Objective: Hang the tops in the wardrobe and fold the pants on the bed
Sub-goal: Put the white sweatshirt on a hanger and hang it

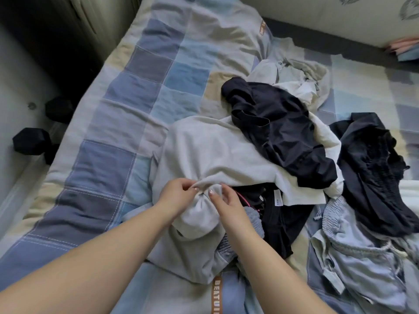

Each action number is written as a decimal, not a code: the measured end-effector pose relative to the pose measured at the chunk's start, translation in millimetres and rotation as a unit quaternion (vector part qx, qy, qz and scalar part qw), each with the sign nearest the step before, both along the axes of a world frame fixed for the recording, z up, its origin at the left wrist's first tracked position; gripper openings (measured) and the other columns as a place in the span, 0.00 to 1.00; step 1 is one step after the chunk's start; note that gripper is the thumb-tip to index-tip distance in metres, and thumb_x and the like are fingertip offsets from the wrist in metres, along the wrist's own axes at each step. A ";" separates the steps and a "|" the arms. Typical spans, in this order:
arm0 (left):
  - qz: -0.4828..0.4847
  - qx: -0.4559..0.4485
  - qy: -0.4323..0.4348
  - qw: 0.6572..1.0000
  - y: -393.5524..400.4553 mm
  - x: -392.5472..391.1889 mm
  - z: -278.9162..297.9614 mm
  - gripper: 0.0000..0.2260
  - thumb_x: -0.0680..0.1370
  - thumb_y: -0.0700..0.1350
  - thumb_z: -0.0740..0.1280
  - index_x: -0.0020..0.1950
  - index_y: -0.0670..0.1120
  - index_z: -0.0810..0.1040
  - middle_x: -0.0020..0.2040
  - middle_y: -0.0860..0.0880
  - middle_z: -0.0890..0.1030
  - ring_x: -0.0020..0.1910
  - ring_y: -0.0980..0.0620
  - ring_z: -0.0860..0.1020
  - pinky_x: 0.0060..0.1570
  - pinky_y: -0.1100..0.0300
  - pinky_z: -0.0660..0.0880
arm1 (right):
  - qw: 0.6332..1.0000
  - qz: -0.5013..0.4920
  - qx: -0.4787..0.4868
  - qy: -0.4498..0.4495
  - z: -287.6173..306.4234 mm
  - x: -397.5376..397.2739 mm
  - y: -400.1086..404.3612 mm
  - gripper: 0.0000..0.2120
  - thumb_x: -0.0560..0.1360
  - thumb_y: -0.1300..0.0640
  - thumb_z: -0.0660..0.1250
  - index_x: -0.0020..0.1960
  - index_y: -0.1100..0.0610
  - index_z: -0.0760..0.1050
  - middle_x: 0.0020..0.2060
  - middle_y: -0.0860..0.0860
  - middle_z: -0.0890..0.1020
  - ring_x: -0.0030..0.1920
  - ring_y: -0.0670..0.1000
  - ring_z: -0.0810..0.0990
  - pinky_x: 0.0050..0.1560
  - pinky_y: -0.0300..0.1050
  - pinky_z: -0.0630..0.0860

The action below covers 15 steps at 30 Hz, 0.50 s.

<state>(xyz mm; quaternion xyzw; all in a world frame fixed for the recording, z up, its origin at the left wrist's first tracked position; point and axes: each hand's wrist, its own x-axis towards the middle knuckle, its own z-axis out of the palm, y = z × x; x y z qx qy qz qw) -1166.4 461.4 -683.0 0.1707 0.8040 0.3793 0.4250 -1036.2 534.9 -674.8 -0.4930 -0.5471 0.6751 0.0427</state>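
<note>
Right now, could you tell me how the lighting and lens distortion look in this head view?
Head view: soft daylight on the patchwork quilt, no glare; the upper-left corner sits in deep shadow; wide-angle bending curves the bed edge; both hands' grip on the light grey garment stays sharp.

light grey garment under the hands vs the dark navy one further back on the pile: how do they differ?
Colour: the light grey garment is pale; the dark navy garment is near black.
Contact: the left hand and right hand both pinch a bunched fold of the grey one; nothing touches the navy one.
Position: the grey one lies nearest the person; the navy one is draped partly over its far edge.
Shared: both crumpled, unfolded, on the patchwork bed cover.
</note>
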 end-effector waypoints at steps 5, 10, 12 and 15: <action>-0.182 0.094 -0.210 0.956 -20.0 6.4 84.5 0.06 0.72 0.49 0.69 0.46 0.53 0.85 0.45 0.54 0.84 0.46 0.59 0.80 0.49 0.65 0.73 | 0.959 -0.236 -0.153 0.044 42.1 -0.6 23.6 0.23 0.74 0.45 0.68 0.61 0.60 0.73 0.54 0.55 0.82 0.53 0.55 0.82 0.57 0.53 0.78; -0.276 0.058 -0.204 0.937 -31.0 16.6 158.6 0.03 0.74 0.49 0.71 0.45 0.55 0.84 0.43 0.57 0.83 0.44 0.61 0.77 0.48 0.65 0.70 | 0.974 -0.226 -0.023 -0.006 110.7 -0.1 30.0 0.12 0.77 0.59 0.64 0.58 0.62 0.76 0.52 0.59 0.83 0.51 0.57 0.82 0.56 0.53 0.78; -0.203 0.079 -0.170 0.961 -36.9 10.5 186.2 0.04 0.75 0.48 0.71 0.48 0.53 0.84 0.46 0.56 0.84 0.46 0.61 0.79 0.46 0.69 0.72 | 0.981 -0.183 0.063 0.027 149.0 -0.3 26.0 0.09 0.77 0.62 0.63 0.56 0.58 0.77 0.49 0.55 0.83 0.51 0.53 0.82 0.54 0.49 0.78; 0.016 0.145 -0.075 0.986 -38.5 -1.2 230.3 0.06 0.76 0.47 0.69 0.52 0.53 0.80 0.48 0.53 0.83 0.51 0.56 0.80 0.43 0.68 0.75 | 0.971 -0.057 0.207 0.104 210.9 1.4 6.5 0.10 0.77 0.63 0.63 0.53 0.51 0.76 0.43 0.42 0.82 0.49 0.42 0.80 0.52 0.39 0.76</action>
